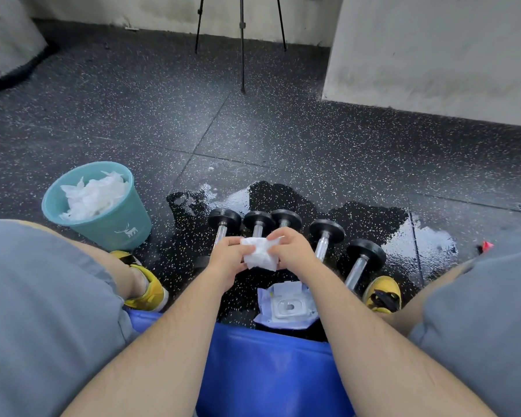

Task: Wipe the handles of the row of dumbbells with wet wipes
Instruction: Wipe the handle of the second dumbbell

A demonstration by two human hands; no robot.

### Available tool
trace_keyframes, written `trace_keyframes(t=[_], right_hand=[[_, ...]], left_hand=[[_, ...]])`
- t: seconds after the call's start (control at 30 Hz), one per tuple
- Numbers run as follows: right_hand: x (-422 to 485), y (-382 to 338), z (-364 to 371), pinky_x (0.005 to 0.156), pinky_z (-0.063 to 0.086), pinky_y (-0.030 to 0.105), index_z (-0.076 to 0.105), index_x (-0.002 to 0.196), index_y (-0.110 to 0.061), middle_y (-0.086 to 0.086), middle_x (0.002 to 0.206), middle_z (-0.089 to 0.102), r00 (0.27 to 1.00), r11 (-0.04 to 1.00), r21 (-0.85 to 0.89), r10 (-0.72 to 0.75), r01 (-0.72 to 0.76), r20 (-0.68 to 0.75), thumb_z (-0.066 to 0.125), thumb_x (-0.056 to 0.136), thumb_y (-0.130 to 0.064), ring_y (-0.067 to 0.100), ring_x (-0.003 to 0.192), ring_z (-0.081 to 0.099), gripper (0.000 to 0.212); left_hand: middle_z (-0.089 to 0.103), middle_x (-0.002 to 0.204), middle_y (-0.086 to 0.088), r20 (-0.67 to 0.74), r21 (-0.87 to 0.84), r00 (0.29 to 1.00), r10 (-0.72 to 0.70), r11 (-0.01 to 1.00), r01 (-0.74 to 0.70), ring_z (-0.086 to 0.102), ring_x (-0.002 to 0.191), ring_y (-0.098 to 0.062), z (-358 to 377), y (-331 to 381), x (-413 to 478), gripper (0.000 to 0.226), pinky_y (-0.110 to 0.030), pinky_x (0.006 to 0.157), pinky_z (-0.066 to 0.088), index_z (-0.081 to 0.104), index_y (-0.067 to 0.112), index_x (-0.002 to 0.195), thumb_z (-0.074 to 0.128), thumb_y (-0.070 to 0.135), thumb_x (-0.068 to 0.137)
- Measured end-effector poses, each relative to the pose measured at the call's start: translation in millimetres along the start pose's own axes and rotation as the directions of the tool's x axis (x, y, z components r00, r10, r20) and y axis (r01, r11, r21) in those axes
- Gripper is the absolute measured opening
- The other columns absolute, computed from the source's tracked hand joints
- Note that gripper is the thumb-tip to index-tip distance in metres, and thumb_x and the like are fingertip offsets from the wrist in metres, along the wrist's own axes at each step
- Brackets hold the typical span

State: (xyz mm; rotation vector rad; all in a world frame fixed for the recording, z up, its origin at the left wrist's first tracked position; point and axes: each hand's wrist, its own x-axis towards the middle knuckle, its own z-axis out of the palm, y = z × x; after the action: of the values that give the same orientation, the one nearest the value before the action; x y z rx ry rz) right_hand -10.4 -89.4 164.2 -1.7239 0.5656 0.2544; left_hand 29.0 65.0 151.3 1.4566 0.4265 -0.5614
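Dumbbells [286, 218] on wet speckled floor [133, 115]; concrete walls [433, 49].

The person is wearing loose grey shorts [42, 311] and sporting bright yellow shoes [384, 288] with black straps, while both forearms [175, 332] are showing bare.
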Motion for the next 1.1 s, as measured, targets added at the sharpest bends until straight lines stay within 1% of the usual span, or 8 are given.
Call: trace_keyframes(t=[0.13,0.43,0.57,0.7,0.8,0.9,1.0,1.1], right_hand=[[8,11,4,0.059,0.05,0.028,0.063,0.09,-0.025,0.001,0.086,0.065,0.994,0.993,-0.099,0.061,-0.07,-0.096,0.055,0.081,0.0,0.016,0.068,0.058,0.028],[38,35,25,0.077,0.058,0.037,0.071,0.097,-0.017,0.001,0.098,0.073,0.994,0.986,-0.124,0.109,-0.109,-0.014,0.067,0.084,-0.024,0.013,0.08,0.062,0.015],[64,41,33,0.067,0.047,0.025,0.065,0.104,-0.017,-0.007,0.096,0.063,0.99,0.992,-0.043,0.117,-0.12,-0.074,0.065,0.086,-0.015,0.01,0.081,0.057,0.017],[101,45,47,0.054,0.038,0.018,0.068,0.094,-0.02,-0.008,0.085,0.06,0.96,0.982,0.087,0.183,-0.168,-0.211,0.056,0.083,-0.002,0.013,0.073,0.055,0.024],[131,49,54,0.05,0.037,0.011,0.071,0.093,-0.018,-0.002,0.101,0.063,0.934,0.974,0.076,0.227,-0.214,-0.276,0.047,0.085,0.001,0.012,0.077,0.058,0.031],[157,57,60,0.072,0.045,0.024,0.073,0.099,-0.019,0.0,0.113,0.063,0.914,0.966,0.078,0.26,-0.248,-0.312,0.045,0.088,-0.002,0.016,0.093,0.061,0.035],[181,58,61,0.08,0.048,0.027,0.074,0.11,-0.013,0.001,0.116,0.064,0.913,0.967,0.036,0.249,-0.251,-0.323,0.047,0.094,-0.003,0.017,0.098,0.061,0.033],[204,58,70,0.066,0.051,0.036,0.073,0.095,-0.002,0.012,0.101,0.071,0.944,0.981,-0.037,0.174,-0.192,-0.282,0.052,0.093,-0.006,0.021,0.084,0.063,0.022]], left_hand=[[0.073,0.099,-0.018,-0.06,0.131,0.998,-0.027,0.991,0.034,0.066,0.084,-0.03,10,-21,15,0.013,-0.047,0.08,0.057,0.066,0.008,0.094,0.069,0.0,0.085],[0.062,0.084,-0.006,-0.03,0.235,0.999,-0.039,0.971,0.045,0.054,0.081,-0.023,19,-38,53,0.012,-0.037,0.076,0.045,0.059,0.015,0.084,0.069,0.008,0.082],[0.068,0.096,-0.005,-0.054,0.245,0.997,-0.047,0.968,0.059,0.063,0.091,-0.025,15,-37,89,0.017,-0.042,0.084,0.051,0.063,0.02,0.094,0.067,0.006,0.085],[0.054,0.076,0.001,-0.247,0.219,0.968,0.033,0.975,0.023,0.047,0.069,-0.017,24,-37,123,0.027,-0.03,0.061,0.037,0.051,0.021,0.085,0.057,-0.005,0.08],[0.053,0.068,0.004,-0.281,0.293,0.956,0.081,0.956,0.005,0.044,0.061,-0.013,40,-38,147,0.023,-0.029,0.055,0.035,0.056,0.017,0.075,0.054,-0.005,0.077],[0.071,0.085,0.006,-0.257,0.365,0.963,0.075,0.931,0.025,0.065,0.078,-0.014,43,-44,177,0.019,-0.03,0.071,0.053,0.072,0.02,0.084,0.06,0.005,0.082],[0.072,0.099,0.005,-0.222,0.442,0.968,0.113,0.897,-0.004,0.066,0.092,-0.012,40,-49,207,0.024,-0.024,0.078,0.051,0.075,0.019,0.1,0.058,0.007,0.088],[0.063,0.084,0.011,-0.185,0.453,0.98,0.068,0.891,0.024,0.057,0.078,-0.005,42,-52,225,0.021,-0.021,0.069,0.045,0.066,0.027,0.081,0.059,0.011,0.093]])
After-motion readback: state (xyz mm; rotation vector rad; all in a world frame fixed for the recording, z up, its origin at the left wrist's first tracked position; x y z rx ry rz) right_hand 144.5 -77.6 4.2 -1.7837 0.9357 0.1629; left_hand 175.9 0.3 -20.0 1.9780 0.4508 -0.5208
